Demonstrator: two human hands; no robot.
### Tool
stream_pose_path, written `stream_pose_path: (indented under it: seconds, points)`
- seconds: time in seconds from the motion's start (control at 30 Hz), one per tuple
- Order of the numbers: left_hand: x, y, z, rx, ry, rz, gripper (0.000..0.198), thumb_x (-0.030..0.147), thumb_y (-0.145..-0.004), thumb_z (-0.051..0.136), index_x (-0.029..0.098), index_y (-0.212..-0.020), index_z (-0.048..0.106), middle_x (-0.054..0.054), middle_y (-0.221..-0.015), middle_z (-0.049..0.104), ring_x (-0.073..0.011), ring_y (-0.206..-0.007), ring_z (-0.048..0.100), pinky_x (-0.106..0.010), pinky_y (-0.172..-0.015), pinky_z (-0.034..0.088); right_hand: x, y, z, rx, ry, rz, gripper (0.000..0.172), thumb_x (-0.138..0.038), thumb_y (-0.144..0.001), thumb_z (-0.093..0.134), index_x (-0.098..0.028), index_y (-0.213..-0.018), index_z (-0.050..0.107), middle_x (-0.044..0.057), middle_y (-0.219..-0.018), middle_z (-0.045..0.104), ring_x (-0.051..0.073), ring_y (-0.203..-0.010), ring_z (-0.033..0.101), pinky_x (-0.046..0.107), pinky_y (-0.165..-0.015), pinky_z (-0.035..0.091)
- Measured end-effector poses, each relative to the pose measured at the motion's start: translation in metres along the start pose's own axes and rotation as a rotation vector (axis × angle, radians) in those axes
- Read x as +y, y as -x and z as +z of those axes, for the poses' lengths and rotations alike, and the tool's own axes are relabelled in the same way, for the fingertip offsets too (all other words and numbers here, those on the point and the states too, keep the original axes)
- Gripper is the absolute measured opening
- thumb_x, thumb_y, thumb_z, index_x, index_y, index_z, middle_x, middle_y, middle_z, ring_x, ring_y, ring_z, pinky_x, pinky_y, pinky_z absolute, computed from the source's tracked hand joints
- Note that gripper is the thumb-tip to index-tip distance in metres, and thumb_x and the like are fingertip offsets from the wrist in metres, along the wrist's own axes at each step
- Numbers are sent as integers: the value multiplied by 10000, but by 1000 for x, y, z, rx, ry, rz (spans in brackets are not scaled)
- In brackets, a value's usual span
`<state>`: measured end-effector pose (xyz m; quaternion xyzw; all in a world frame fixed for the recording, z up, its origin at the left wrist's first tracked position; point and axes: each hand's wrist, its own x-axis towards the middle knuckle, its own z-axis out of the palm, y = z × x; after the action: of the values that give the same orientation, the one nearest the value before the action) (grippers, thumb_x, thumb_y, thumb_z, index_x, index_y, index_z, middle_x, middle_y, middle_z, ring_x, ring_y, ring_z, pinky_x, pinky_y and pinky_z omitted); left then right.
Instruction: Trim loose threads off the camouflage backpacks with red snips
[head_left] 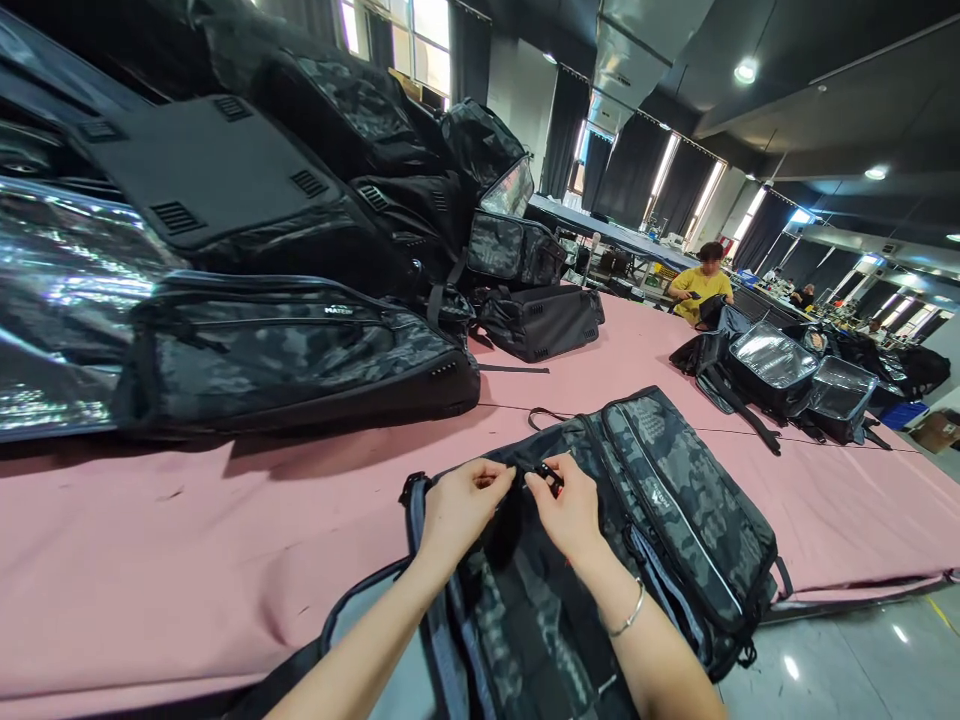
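Observation:
A black and dark-camouflage backpack (pixel 686 500) lies opened out on the pink-covered table in front of me. My left hand (pixel 463 505) is closed in a pinch on black fabric at the bag's far edge. Close beside it, my right hand (pixel 568 508) is closed around a small black tool (pixel 553 478) with a hint of red; its kind is mostly hidden by the fingers. Both sets of fingertips almost meet over the dark fabric. Whether a thread lies between them is too small to make out.
Many similar bags (pixel 300 350) are piled on the left of the pink table (pixel 135 560). More bags with silvery linings (pixel 776 355) lie at the far right. A person in yellow (pixel 701 285) works behind them. The table's right edge drops to a grey floor (pixel 847 650).

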<state>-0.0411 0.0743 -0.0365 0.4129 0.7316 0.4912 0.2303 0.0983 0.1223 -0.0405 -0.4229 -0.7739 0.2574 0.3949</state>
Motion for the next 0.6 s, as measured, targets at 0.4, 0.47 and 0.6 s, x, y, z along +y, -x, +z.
stream_pose_path:
  seconds: [0.4,0.47,0.6]
  points:
    - [11,11,2,136,20,87,231,437,-674,520,233,-634,621,9,-630,676,-180,-620,632,-271,-623,452,-8,5,-8,-23,230,-132,145,-331,-874,577,-216,-956,613,6,-771,663,181,-704,634,254,-625,419]
    - [8,11,2,124,25,116,242,454,-686,533,234,-641,623,14,-620,670,-176,-606,632,-265,-607,456,-8,5,-7,-4,210,-125,158,-335,-877,571,-210,-963,614,14,-782,664,184,-712,634,258,-635,427]
    - [5,10,-5,168,35,160,333,509,-815,432,225,-763,598,20,-596,631,-156,-495,572,-262,-524,447,-8,3,-6,73,0,-54,189,-378,-870,572,-203,-933,607,2,-741,639,168,-661,607,261,-636,447]
